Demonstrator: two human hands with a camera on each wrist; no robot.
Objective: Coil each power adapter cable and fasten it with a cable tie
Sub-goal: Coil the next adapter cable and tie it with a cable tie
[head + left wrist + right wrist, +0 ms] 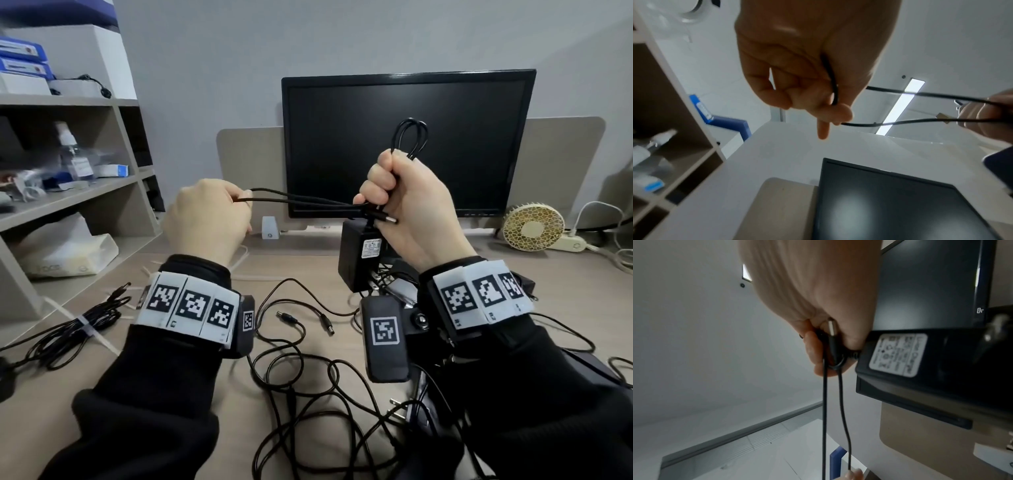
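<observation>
My right hand [394, 198] is raised in front of the monitor and grips a folded black adapter cable [308, 202]. Loops [411, 137] stick up out of the fist, and the barrel plug [385, 218] pokes out below. The black adapter brick [359, 257] with its white label hangs under that hand [826, 340]; the brick [920, 360] fills the right of the right wrist view. My left hand [212, 216] pinches the far end of the cable loop [835, 91], pulling two strands [920, 95] taut toward the right fist.
Several loose black cables [301, 370] and plugs tangle on the wooden desk [191, 442]. A coiled cable bound with a white tie [85, 325] lies at left. White cable ties [243, 260] lie beyond my left wrist. A monitor [407, 144], shelf unit [78, 192] and small fan [532, 226] stand behind.
</observation>
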